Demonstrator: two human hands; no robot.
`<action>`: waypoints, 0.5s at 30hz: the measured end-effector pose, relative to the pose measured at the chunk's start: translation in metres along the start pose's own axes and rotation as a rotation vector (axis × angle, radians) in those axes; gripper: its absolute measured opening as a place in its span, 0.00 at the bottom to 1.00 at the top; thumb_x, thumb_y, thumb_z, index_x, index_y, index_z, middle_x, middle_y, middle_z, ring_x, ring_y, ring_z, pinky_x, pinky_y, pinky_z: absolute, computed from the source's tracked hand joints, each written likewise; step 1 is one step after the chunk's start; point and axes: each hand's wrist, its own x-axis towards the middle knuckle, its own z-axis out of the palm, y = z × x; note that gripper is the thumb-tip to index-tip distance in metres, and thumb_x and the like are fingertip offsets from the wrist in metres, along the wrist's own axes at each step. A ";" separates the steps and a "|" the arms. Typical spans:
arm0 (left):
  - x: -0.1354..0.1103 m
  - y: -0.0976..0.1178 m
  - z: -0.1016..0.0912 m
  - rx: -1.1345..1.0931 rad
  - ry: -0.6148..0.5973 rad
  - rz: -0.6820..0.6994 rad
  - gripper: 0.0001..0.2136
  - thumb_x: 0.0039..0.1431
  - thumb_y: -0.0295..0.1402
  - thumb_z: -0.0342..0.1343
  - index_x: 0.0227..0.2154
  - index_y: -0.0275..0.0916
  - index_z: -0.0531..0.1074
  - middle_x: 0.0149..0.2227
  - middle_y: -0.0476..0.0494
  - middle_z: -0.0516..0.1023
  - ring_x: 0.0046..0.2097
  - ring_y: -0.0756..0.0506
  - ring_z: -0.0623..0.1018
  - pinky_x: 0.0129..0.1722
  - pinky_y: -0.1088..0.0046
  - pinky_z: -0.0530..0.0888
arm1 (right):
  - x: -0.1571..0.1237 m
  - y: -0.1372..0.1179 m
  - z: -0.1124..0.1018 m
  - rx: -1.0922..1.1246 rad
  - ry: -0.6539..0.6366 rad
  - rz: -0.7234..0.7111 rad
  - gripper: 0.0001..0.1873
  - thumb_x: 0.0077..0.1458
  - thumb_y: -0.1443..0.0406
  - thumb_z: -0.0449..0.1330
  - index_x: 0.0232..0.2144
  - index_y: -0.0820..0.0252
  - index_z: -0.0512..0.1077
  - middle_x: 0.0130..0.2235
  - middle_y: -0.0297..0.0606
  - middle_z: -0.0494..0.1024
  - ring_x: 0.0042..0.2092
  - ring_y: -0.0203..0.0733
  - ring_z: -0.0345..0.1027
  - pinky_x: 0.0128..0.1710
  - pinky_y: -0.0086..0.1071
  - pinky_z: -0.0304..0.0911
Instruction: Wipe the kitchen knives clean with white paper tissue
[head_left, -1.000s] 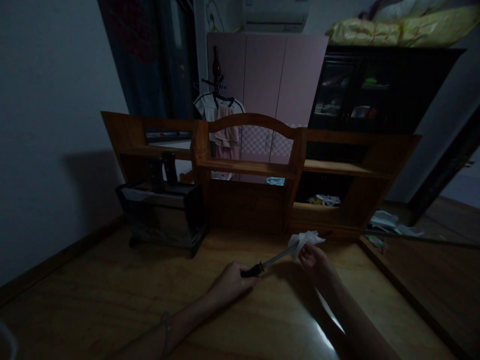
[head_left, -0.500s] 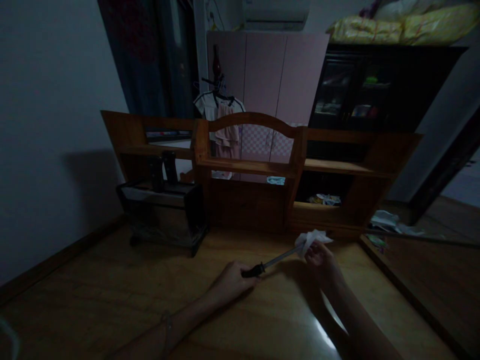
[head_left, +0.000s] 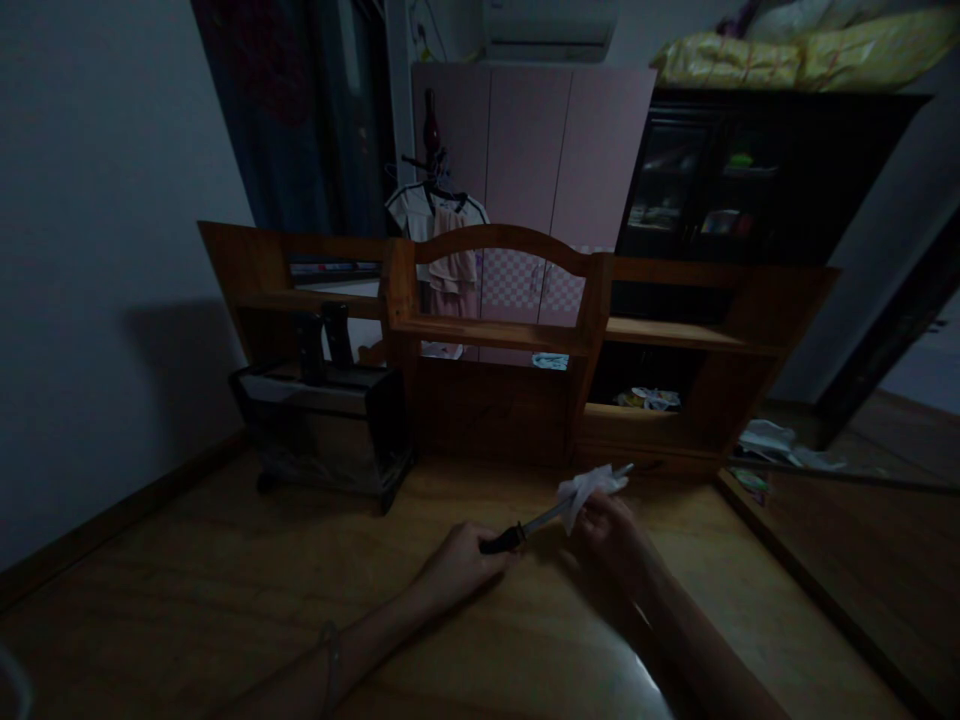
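My left hand [head_left: 465, 558] is closed around the black handle of a honing steel [head_left: 546, 517], a thin grey rod with a small guard. The rod slants up to the right, above the table. My right hand [head_left: 611, 530] pinches a crumpled white tissue [head_left: 581, 492], which is wrapped about the rod. Past the tissue, the rod's tip shows. To the left of my hands stands a knife block [head_left: 315, 430] with a dark frame and two black handles sticking out of its top.
A wooden tabletop [head_left: 322, 590] lies under my hands. Along its back edge runs a wooden shelf unit [head_left: 491, 330] with open compartments. A wall [head_left: 97, 300] borders the left side. Behind are pink cupboards [head_left: 525, 150] and a dark cabinet [head_left: 787, 180].
My right hand and the tissue have slid along the rod toward the handle, leftward, so the tip now shows beyond the tissue. My left hand has barely moved.
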 end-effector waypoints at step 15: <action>-0.001 0.003 0.000 -0.024 -0.007 0.024 0.16 0.49 0.44 0.56 0.21 0.33 0.69 0.21 0.53 0.61 0.24 0.53 0.59 0.23 0.77 0.53 | -0.025 0.008 0.024 -0.076 -0.308 0.175 0.10 0.50 0.61 0.64 0.35 0.59 0.74 0.37 0.40 0.77 0.37 0.44 0.72 0.43 0.41 0.65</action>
